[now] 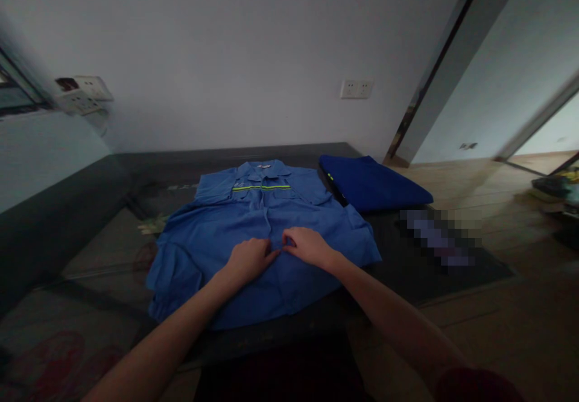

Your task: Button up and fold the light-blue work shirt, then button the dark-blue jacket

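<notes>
A blue work shirt (217,233) with a yellow-green reflective stripe across the chest lies front-up on the dark table (136,172), collar away from me. My left hand (248,258) and my right hand (307,245) meet at the shirt's front placket near the middle. Both have their fingers curled and pinched on the fabric at the closure.
A folded dark blue garment (371,185) lies on the table's far right corner. A blurred patch sits on the table to the right of the shirt. Wall sockets (356,89) are on the back wall. Wooden floor and a doorway lie to the right.
</notes>
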The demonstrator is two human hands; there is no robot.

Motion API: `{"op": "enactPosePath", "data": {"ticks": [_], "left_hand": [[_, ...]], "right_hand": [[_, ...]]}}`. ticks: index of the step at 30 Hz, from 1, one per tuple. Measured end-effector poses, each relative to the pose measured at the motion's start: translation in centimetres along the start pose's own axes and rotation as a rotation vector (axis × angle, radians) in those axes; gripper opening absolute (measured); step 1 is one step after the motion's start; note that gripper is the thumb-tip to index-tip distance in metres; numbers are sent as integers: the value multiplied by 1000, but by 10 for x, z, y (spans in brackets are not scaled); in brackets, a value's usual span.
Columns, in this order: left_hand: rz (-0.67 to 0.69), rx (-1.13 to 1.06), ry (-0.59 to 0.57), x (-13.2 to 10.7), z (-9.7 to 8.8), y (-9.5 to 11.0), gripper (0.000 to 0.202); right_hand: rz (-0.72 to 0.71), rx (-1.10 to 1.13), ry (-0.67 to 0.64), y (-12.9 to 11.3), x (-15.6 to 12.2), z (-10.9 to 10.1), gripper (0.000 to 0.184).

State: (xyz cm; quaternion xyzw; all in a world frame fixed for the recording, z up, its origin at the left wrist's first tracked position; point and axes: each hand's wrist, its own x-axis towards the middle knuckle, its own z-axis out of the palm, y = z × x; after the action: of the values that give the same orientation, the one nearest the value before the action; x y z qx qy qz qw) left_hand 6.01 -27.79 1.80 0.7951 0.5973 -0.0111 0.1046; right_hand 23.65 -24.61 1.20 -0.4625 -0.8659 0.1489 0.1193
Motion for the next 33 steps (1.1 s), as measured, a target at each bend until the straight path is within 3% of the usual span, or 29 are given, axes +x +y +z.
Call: {"op": "enactPosePath", "data": {"ticks": [6,11,15,19,23,27,30,33], "left_hand": [[120,-287,105,7,8,-11,23],[165,-558,237,10,6,-10,23],[104,-848,204,12,5,-13,25],[70,-1007,194,14,7,-14,28],[65,-1007,194,17,12,-14,28],[53,-868,158,15,21,-9,30],[43,-648,164,10,26,-1,33],[74,-538,103,5,26,7,26]], "right_hand": [[-54,62,1,9,1,8,9],[-94,208,129,5,0,1,3],[-155,340,250,2,-1,-3,7],[-193,367,234,2,0,0,10],[-208,329,226,5,-1,2,10],[-127,296,348,25,10,-12,8],[-29,198,408,51,41,-28,11],[112,-37,328,76,85,-41,21]]}}
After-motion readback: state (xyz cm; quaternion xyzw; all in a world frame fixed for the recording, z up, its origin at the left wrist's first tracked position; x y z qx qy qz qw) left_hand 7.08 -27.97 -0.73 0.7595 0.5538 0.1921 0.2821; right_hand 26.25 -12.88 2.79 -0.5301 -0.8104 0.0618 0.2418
